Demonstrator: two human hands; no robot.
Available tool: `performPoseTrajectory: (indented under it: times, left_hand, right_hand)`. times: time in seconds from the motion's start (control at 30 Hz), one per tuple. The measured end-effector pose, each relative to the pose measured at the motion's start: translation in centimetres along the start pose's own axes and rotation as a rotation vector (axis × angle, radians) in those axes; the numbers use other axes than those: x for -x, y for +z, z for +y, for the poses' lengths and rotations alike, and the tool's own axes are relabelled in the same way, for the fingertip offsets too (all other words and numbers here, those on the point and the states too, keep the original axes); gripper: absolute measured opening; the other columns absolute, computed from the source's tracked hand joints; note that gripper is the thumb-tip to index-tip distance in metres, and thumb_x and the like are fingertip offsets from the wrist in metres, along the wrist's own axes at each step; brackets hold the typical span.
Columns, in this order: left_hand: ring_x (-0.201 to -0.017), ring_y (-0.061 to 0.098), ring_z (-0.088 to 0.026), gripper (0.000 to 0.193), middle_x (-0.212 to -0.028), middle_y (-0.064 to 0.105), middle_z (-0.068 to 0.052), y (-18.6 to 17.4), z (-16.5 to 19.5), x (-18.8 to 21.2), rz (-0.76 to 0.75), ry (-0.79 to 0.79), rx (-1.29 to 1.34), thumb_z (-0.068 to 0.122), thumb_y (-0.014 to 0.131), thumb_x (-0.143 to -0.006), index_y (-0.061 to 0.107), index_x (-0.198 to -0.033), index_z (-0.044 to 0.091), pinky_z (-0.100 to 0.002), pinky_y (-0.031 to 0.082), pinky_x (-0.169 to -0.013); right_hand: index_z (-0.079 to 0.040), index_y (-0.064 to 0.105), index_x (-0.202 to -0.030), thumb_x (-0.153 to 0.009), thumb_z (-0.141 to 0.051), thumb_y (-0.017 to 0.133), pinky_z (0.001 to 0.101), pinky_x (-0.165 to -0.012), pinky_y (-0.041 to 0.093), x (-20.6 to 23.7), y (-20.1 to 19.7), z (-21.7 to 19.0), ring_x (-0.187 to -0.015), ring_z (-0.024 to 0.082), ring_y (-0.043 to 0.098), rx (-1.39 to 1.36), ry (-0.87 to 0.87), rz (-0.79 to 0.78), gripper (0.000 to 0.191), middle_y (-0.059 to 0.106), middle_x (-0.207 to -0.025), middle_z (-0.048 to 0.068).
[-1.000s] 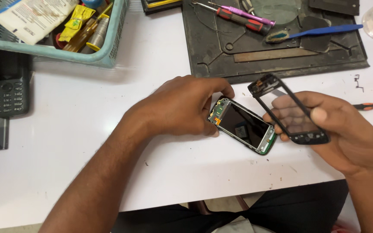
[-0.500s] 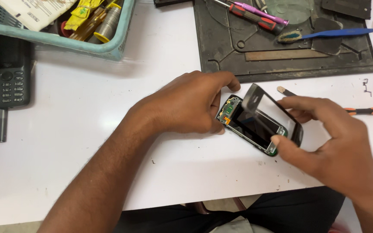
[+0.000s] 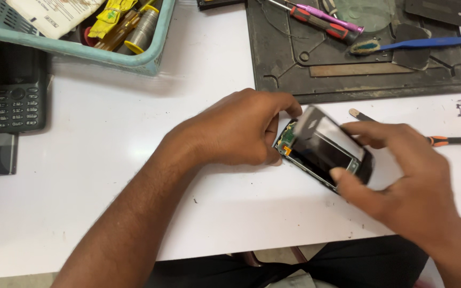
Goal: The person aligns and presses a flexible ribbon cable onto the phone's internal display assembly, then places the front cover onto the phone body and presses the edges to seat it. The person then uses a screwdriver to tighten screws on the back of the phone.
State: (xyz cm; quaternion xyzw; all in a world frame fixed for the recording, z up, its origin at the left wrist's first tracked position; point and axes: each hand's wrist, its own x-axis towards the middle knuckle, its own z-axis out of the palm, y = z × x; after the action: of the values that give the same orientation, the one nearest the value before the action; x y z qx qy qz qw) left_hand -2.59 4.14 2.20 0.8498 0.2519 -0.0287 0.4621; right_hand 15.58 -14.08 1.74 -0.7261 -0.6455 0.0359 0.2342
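A small opened phone (image 3: pixel 294 143) with a green circuit board showing at its top end lies on the white table (image 3: pixel 108 160). My left hand (image 3: pixel 241 128) grips its upper end and pins it to the table. My right hand (image 3: pixel 401 176) holds a black front frame with a glass panel (image 3: pixel 329 141) by its lower corner and far edge, tilted over the phone body and covering most of the screen.
A dark work mat (image 3: pixel 358 58) at the back holds a red screwdriver (image 3: pixel 321 24), a pink tool and a blue-handled brush (image 3: pixel 422 44). An orange-handled screwdriver (image 3: pixel 452 141) lies to the right. A teal basket (image 3: pixel 81 26) and a black keypad phone (image 3: pixel 20 93) are at left.
My right hand has brought the front frame from beside the phone down over it, lowering it closer onto the body. My left hand has stayed on the phone's top end.
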Motion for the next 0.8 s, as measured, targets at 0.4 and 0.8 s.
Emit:
performPoseTrajectory:
  times: [0.4,0.8]
  left_hand:
    - [-0.059,0.067,-0.018,0.056,-0.064,0.064,-0.003,-0.7,0.6,1.4,-0.018,0.03,0.048,0.009,0.083,-0.06,0.062,-0.112,0.013,-0.038,0.05,-0.054]
    - [-0.062,0.068,-0.02,0.061,-0.064,0.065,-0.005,-0.9,0.9,1.6,-0.044,-0.044,0.023,0.011,0.082,-0.063,0.063,-0.121,0.012,-0.039,0.051,-0.057]
  right_hand:
    - [0.01,0.048,-0.136,-0.096,-0.02,0.067,0.0402,-0.106,0.055,2.2,0.7,4.3,-0.115,0.026,0.068,-0.844,0.179,0.146,0.054,0.065,-0.131,0.026]
    - [0.004,0.045,-0.139,-0.072,-0.014,0.079,0.0409,-0.108,0.048,1.9,0.3,0.5,-0.124,0.024,0.061,-0.367,0.156,0.034,0.077,0.065,-0.129,0.019]
